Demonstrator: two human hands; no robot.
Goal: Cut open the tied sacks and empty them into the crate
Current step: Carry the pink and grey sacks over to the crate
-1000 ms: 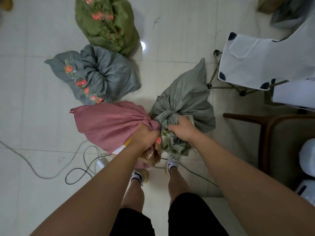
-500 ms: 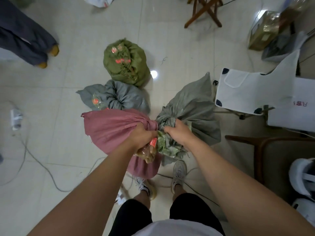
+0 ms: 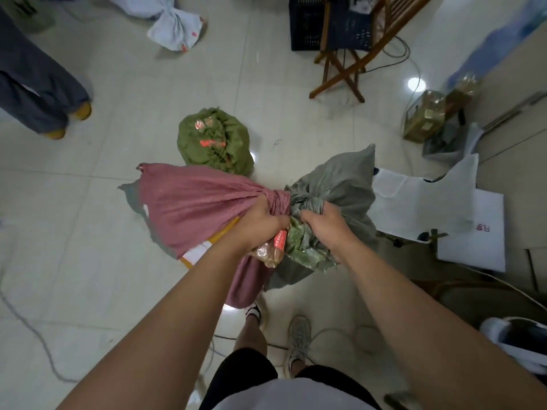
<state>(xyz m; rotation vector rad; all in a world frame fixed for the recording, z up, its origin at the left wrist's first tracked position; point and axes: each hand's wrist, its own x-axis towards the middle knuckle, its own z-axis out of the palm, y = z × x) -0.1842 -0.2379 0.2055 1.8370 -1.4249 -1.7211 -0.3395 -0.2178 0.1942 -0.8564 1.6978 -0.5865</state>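
Left hand [image 3: 260, 224]: clamped on my pink sack [image 3: 195, 202] neck. Right hand [image 3: 324, 227]: clamped on my grey sack [image 3: 343, 184] neck, necks touching. Green sack [image 3: 214, 140]: floor beyond, open tiles left. Dark crate [image 3: 307, 23]: far edge, newly in view; blue-grey sack gone from sight.

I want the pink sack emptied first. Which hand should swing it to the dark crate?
Left. The left hand already grips the pink sack at its tied neck; the right hand holds the grey sack. The dark crate stands ahead.
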